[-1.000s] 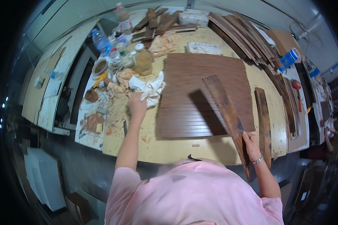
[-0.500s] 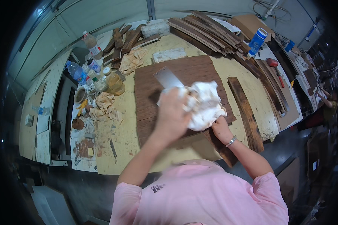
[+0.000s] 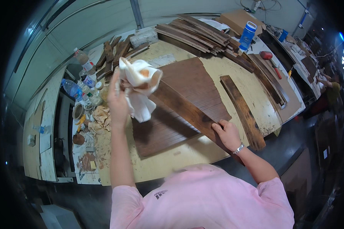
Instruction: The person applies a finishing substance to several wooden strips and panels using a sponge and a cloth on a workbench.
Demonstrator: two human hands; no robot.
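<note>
My left hand (image 3: 118,97) is closed on a bunched white rag (image 3: 140,76) with brown stains. The rag is wrapped round or pressed against the far end of a long brown wooden plank (image 3: 191,114); the fabric hides that end. My right hand (image 3: 227,133) grips the plank close to its near end, thumb on top. Tilted across my front, the plank is held above a wide brown grooved wooden panel (image 3: 191,86) lying on the table. Another dark plank (image 3: 242,112) lies on the tabletop to the right of the panel.
Bottles and jars (image 3: 74,89) crowd the left side, beside crumpled stained cloths (image 3: 100,118). Stacked wood strips (image 3: 195,34) fill the back. A blue water bottle (image 3: 247,36) and a red-headed mallet (image 3: 266,55) stand or lie at the right. A person (image 3: 330,86) is at the far right.
My left hand and the rag have moved left and away from me, toward the plank's far end. The plank now shows along most of its length, and the metal blade on the panel is out of sight.
</note>
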